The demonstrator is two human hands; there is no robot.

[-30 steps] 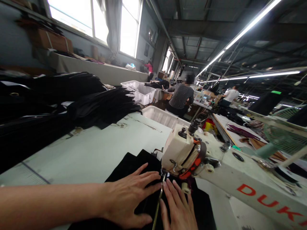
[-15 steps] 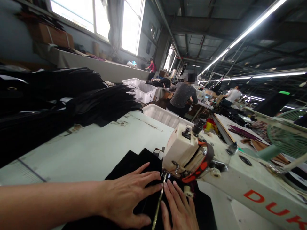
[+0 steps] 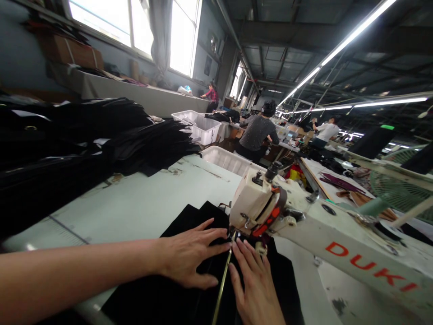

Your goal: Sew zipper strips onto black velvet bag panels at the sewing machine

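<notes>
In the head view, a gold zipper strip (image 3: 222, 285) runs between the two hands, along the black fabric (image 3: 155, 293) and up to the needle area of the DUKI sewing machine (image 3: 304, 234); the fabric lies on the pale worktable (image 3: 142, 207), under both palms; compared with a second ago, the strip looks straighter, the hands keep nearly the same places beside it, and the worker in the white shirt (image 3: 326, 132) now has an arm raised; the left hand (image 3: 189, 256) is spread wide and flat on the fabric, thumb well apart, fingertips at the strip's edge, though whether they touch it cannot be told; the right hand (image 3: 255, 275) also lies flat, its fingers close together, thumb out just beside the strip, nothing gripped in either.
</notes>
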